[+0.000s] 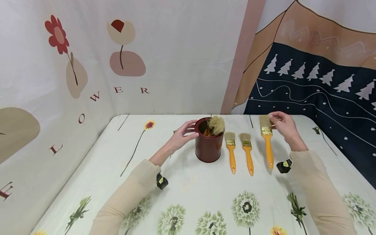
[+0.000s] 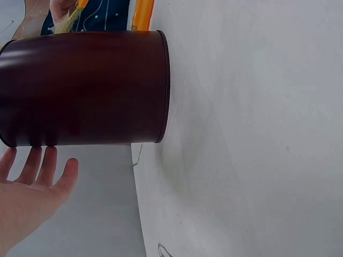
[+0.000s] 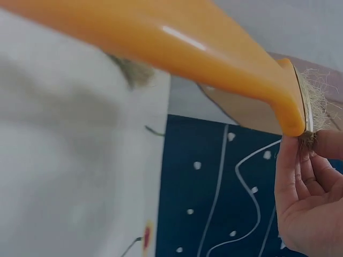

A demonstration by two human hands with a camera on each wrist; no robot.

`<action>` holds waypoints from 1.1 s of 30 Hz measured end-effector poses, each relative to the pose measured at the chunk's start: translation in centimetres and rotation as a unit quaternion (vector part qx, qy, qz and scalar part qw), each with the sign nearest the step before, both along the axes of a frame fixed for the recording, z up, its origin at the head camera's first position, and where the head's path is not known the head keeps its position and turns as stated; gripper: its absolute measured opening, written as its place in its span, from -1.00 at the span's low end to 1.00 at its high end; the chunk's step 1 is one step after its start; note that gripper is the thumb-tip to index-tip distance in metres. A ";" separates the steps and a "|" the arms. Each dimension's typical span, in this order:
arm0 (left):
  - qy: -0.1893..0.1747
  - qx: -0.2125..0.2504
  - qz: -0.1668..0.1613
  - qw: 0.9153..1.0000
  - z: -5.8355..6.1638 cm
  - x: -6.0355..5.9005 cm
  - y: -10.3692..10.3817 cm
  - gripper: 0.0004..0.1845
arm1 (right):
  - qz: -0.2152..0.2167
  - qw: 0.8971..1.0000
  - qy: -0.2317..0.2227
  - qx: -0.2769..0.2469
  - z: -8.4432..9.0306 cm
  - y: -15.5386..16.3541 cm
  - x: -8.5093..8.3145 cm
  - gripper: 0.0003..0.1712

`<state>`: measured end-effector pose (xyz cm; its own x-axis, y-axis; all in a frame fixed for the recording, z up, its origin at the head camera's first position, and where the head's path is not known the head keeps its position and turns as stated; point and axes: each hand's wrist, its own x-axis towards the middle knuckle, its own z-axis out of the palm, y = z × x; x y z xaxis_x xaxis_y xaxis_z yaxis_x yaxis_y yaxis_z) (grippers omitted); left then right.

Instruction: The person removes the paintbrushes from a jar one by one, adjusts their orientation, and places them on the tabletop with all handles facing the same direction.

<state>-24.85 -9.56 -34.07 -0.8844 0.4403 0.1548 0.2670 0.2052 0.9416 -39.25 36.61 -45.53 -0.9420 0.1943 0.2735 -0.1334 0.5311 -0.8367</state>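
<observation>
Head view: red-brown can (image 1: pixel 208 149) upright on the flowered tablecloth (image 1: pixel 182 186), bristly heads (image 1: pixel 217 125) poking out above its rim. Left hand (image 1: pixel 182 134) at its left side, fingers extended and spread, touching. Two brushes (image 1: pixel 247 154) lie just right of the can, bristles away from the wearer, orange handles toward. Right of these, the right hand (image 1: pixel 284 127) pinches a third brush (image 1: pixel 266 141) by its bristles, handle pointing toward the wearer. Fine marks on its gold band (image 1: pixel 266 131), too small to read. Dark red letters on the pale wall cloth (image 1: pixel 182 49): L, O, W, E, R readable, plus what looks like an F near the left edge. Left wrist view: three fingertips meet the can's smooth wall; another digit stands slightly apart. Right wrist view: orange handle fills the upper part; thumb and finger pinch bristles beside the band, other fingers bent.
</observation>
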 end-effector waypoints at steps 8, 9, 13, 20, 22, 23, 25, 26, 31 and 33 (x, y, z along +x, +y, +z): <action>-0.005 0.001 0.001 1.000 0.1 0.0 0.0 -0.42 | 0.030 0.999 -0.016 -0.037 0.8 -1.5 2.0 -0.59; -0.005 0.000 0.002 1.000 0.0 0.0 0.0 -0.42 | 0.033 0.998 -0.022 -0.040 0.9 -1.8 2.3 -0.60; -0.004 -0.004 0.006 1.000 -0.4 -0.2 0.0 -0.42 | 0.043 0.997 -0.052 -0.036 1.3 -2.6 3.2 -0.64; -0.005 0.001 0.001 1.000 -0.7 -0.5 -0.2 -0.41 | 0.041 0.992 -0.120 0.019 0.2 -2.6 3.4 -0.57; -0.007 -0.001 -0.001 1.000 -0.2 -0.1 -0.1 -0.41 | 0.043 0.989 -0.135 0.032 0.1 -2.8 3.5 -0.59; -0.005 -0.003 0.000 1.000 -0.2 -0.1 -0.1 -0.41 | 0.045 0.988 -0.141 0.036 0.1 -2.8 3.5 -0.60; -0.003 0.000 0.000 1.000 -0.4 -0.2 -0.1 -0.41 | 0.048 0.986 -0.156 0.042 0.1 -3.0 3.7 -0.61; -0.004 0.001 0.001 1.000 -0.7 -0.5 -0.1 -0.41 | 0.048 0.985 -0.162 0.044 0.2 -3.1 3.8 -0.61; -0.004 0.007 0.006 1.000 -2.2 -1.7 -0.3 -0.42 | 0.059 0.978 -0.196 0.046 1.5 -4.0 5.3 -0.57; 0.002 0.007 0.008 1.000 -2.5 -1.8 -0.3 -0.42 | 0.058 0.976 -0.208 0.037 2.7 -4.7 6.3 -0.56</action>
